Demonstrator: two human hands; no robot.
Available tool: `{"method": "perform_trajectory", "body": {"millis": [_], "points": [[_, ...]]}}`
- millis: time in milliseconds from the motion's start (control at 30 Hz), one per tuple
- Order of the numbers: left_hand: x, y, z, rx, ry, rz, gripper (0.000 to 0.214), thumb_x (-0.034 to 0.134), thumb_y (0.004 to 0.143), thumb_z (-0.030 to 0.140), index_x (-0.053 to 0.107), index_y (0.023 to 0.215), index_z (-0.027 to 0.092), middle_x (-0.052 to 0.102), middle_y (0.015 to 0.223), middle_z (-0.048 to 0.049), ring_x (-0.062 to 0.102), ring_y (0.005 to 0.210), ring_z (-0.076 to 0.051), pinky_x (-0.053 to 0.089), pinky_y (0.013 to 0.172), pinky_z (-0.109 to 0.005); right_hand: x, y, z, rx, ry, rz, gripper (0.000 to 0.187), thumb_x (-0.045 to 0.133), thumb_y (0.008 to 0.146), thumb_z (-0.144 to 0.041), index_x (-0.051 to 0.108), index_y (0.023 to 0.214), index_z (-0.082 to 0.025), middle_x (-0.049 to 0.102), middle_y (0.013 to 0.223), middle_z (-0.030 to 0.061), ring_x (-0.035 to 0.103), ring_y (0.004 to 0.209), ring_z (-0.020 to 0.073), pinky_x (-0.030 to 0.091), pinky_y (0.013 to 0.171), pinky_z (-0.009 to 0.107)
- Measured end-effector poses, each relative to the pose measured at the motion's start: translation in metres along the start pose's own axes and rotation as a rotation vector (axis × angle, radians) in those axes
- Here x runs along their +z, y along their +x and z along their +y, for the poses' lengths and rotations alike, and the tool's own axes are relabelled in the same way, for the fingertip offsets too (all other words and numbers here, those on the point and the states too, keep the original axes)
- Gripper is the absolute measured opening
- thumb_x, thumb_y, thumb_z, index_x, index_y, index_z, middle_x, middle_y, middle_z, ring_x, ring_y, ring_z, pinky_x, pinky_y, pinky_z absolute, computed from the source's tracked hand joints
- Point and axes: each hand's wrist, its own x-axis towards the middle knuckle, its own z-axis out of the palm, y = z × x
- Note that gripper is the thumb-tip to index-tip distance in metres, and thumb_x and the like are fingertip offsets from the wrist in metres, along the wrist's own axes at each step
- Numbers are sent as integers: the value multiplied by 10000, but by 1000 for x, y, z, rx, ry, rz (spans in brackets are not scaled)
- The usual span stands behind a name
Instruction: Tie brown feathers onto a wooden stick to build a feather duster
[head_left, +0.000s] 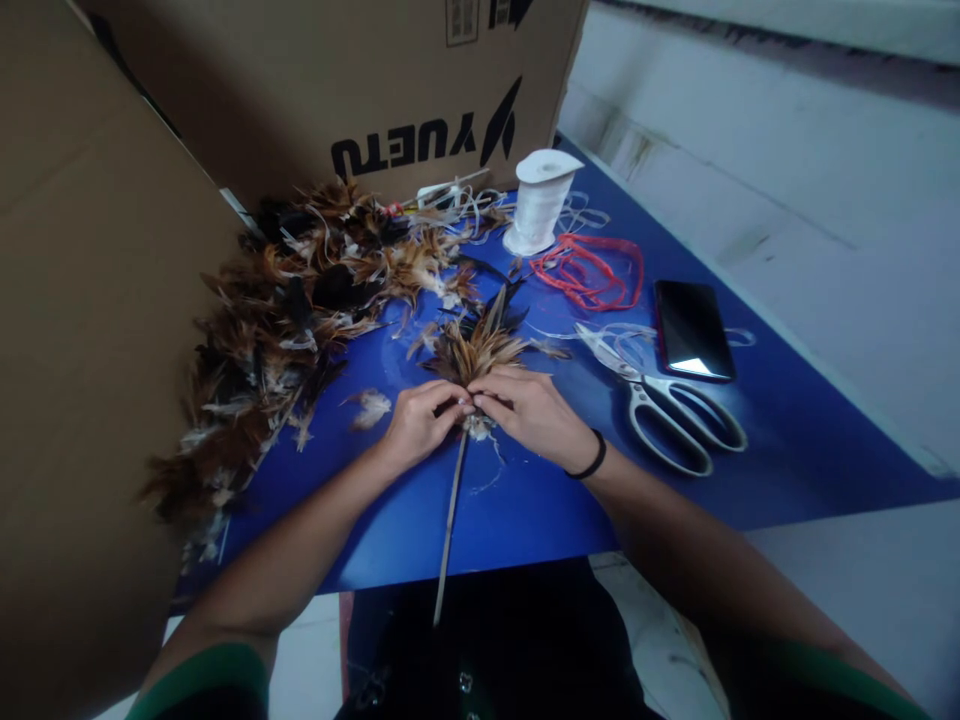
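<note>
A thin wooden stick lies on the blue table, pointing toward me, with a bunch of brown feathers fanned out at its far end. My left hand and my right hand meet at the base of that bunch. Both have their fingers pinched closed around the feathers where they join the stick. A black band sits on my right wrist. A single pale feather lies just left of my left hand.
A large heap of brown and black feathers fills the table's left side against cardboard boxes. A white thread spool, red cord, scissors and a black phone lie to the right.
</note>
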Motion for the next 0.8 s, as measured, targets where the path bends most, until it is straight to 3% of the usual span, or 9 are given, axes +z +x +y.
{"method": "perform_trajectory", "body": {"millis": [233,533,800], "points": [[-2,0,0,-79,-9,-19,69,599,809,232,614,778,173,649,707,-1,603,672,-104,450,648,-212,-2,-1,-6,22,-65,-27,140,463,877,-152,592,824,-164,598,821,36,546,757,132,397,721,253],[1,1,-4,-429,-527,-72,174,644,763,295,562,749,143,617,633,4,607,578,-109,498,577,-234,-2,-4,-6,-20,-121,-91,114,495,865,-179,588,804,-157,570,796,21,499,664,98,352,630,220],[-2,6,1,-552,-649,-43,206,730,644,251,569,668,125,630,601,-6,600,538,-105,497,557,-236,0,-4,-3,-53,-164,-114,119,495,869,-193,587,805,-155,559,772,21,493,665,100,316,606,224]]}}
